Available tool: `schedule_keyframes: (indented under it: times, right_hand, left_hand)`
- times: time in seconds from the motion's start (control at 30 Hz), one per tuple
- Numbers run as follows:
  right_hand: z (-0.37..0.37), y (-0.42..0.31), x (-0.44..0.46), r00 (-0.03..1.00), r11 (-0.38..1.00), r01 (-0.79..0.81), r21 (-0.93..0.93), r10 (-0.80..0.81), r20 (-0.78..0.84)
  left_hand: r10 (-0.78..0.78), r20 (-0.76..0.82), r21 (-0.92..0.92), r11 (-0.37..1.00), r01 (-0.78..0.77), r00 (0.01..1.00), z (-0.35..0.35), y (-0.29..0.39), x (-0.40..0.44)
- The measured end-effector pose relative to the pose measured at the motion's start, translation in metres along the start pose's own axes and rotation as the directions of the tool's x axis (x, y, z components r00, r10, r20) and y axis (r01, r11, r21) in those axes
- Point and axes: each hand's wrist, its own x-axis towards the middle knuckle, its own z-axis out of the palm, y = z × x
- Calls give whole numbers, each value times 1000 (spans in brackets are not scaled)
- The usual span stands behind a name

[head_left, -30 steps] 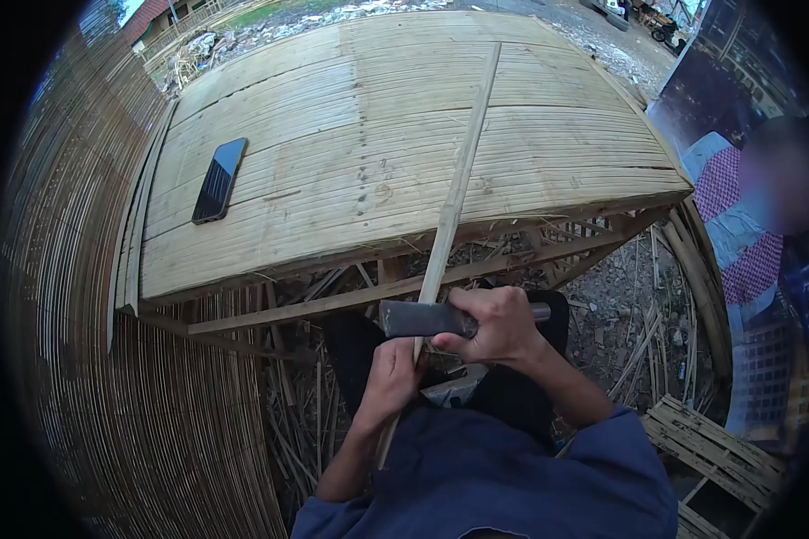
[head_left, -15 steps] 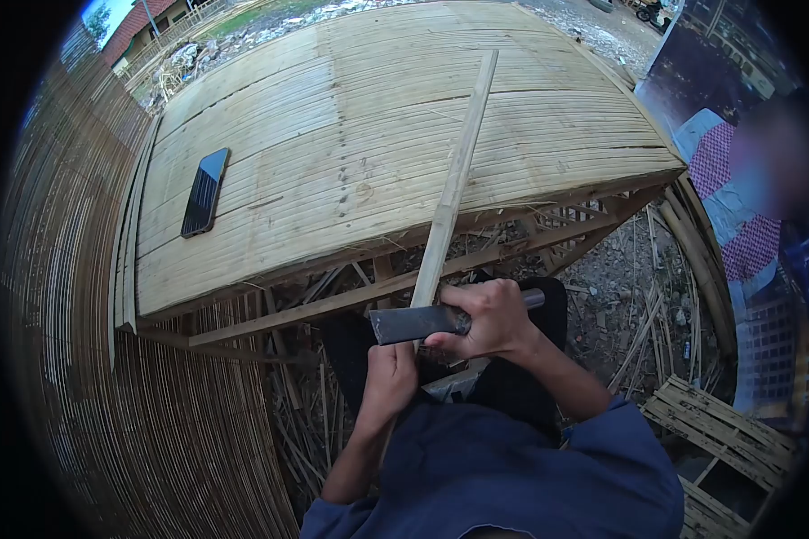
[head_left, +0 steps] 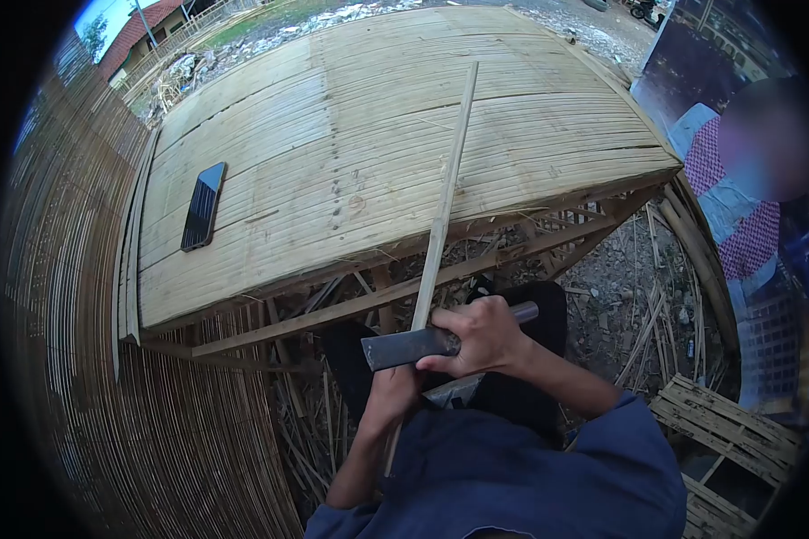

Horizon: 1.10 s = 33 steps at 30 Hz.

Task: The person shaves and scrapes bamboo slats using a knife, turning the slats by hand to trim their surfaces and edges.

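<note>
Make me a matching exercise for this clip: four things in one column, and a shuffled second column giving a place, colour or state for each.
Things
1. phone
2. bladed tool
3. bamboo strip
4. shirt

Places, colours or states
A. long and pale, running up from the left hand over the near edge of the tabletop
B. dark blue, worn by the person at work
C. held in the right hand, lying across a long, thin piece
D. flat on the tabletop, towards its left side

Right pairs: 1-D, 2-C, 3-A, 4-B
</note>
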Motion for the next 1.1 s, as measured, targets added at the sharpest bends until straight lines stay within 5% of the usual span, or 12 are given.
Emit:
schedule_keyframes:
  times: [0.07,0.1,0.2,0.33,0.5,0.57,0.63,0.73,0.83,0.97,1.1]
  right_hand:
    - [-4,13,6,997,997,-75,12,75,-10]
    - [-9,20,13,985,986,-148,74,153,-77]
    - [-5,16,9,991,993,-121,3,121,-49]
    - [-9,11,5,998,999,-32,-13,32,51]
    - [1,4,2,998,996,-60,-72,59,-21]
    - [2,0,-5,1000,997,-13,-82,16,25]
    - [-9,7,5,1000,993,-16,-120,19,24]
    - [-22,20,15,997,992,-78,-103,79,5]
    - [-17,15,9,999,992,19,-127,-13,49]
    - [-29,30,18,992,987,-122,-102,119,-37]
    - [-29,21,6,998,989,-49,-138,52,19]
  left_hand:
    - [41,105,26,999,-44,994,-7,8,3]
    - [-84,122,-22,996,87,989,-9,13,-1]
    - [-138,173,-157,974,165,975,-15,3,3]
    - [6,32,-116,993,-2,999,-3,9,5]
    - [-81,153,-130,986,101,985,-7,15,8]
    - [65,104,-14,998,-64,992,-8,4,8]
    - [-72,49,-127,989,77,996,-3,9,5]
    - [-136,182,-200,964,172,974,-9,13,4]
    - [-105,122,-184,975,127,987,-1,19,6]
    - [-96,158,-203,971,128,983,-4,16,7]
    - [-80,154,-197,974,110,985,-6,8,3]
